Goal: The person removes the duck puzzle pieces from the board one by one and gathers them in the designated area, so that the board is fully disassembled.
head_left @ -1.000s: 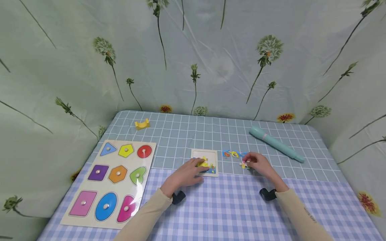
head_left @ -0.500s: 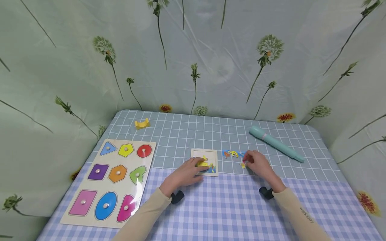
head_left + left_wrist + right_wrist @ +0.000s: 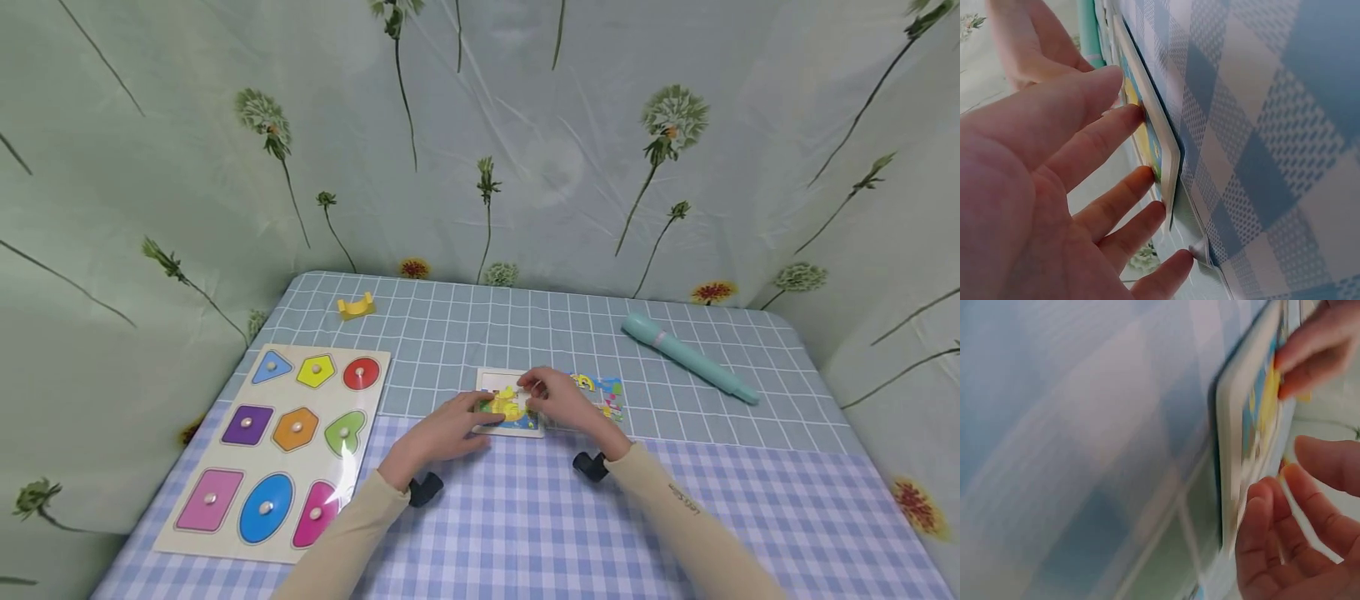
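Note:
A small framed jigsaw puzzle (image 3: 536, 433) lies on the cloth. It has yellow and blue pieces in its lower part and a bare pale area at the top. From its left side, my left hand (image 3: 448, 429) reaches over it with extended fingers. The fingertips rest on or just above its pieces; in the left wrist view, the fingers (image 3: 1119, 200) lie along the puzzle. My right hand (image 3: 558, 398) hovers at its right edge, thumb and fingers (image 3: 1316, 506) slightly bent and apart. I see no piece held there. Loose puzzle pieces (image 3: 611, 390) lie together beyond that hand, partly covered.
At the left lies a wooden shape board (image 3: 303, 392) with several knobbed coloured shapes. A yellow curved block (image 3: 356, 307) is toward the back left. Back right is a long teal tube-like object (image 3: 690, 360). Floral curtains (image 3: 555, 167) surround the table.
My right hand has moved left from the loose pieces to the framed puzzle, uncovering the right-hand pieces. My left hand has stayed at the puzzle, shifting slightly left.

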A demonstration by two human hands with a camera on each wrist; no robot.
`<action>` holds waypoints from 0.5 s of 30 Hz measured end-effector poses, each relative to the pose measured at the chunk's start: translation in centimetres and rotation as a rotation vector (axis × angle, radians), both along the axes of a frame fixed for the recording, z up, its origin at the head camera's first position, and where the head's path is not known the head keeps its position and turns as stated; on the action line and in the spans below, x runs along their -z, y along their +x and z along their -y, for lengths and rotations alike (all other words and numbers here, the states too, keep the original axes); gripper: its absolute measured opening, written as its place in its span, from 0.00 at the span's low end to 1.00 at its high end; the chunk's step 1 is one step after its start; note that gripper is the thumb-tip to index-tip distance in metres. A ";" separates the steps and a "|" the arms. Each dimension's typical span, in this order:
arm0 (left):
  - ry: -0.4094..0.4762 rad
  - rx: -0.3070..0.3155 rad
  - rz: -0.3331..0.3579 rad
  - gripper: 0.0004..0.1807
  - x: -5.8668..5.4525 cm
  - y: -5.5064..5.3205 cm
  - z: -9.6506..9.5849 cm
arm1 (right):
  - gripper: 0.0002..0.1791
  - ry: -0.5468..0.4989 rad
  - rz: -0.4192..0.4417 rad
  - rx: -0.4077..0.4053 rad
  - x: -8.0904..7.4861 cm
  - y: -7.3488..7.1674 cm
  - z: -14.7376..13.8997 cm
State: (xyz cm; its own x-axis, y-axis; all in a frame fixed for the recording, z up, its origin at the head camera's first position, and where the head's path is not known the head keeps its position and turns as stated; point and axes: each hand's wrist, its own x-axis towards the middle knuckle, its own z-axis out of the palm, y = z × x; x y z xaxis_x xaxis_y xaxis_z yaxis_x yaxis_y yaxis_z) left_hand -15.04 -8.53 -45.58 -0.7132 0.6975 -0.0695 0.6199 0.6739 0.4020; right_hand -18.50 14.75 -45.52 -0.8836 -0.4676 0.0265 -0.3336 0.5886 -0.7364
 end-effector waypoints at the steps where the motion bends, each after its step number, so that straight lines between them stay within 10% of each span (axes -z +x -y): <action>1: 0.001 0.000 -0.001 0.22 0.0 0.0 0.0 | 0.14 0.015 -0.007 -0.012 0.1 -0.1 0.5; 15: 0.010 -0.029 0.019 0.22 0.1 0.0 -0.2 | 0.14 0.048 -0.008 0.049 0.2 -0.4 3.1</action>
State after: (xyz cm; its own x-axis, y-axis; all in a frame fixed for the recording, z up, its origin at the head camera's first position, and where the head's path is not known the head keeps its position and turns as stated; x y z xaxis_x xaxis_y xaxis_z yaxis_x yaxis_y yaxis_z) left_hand -15.04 -8.34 -45.68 -0.7321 0.6769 -0.0766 0.5919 0.6877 0.4204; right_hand -18.90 11.63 -45.75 -0.9054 -0.4243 0.0128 -0.3093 0.6388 -0.7045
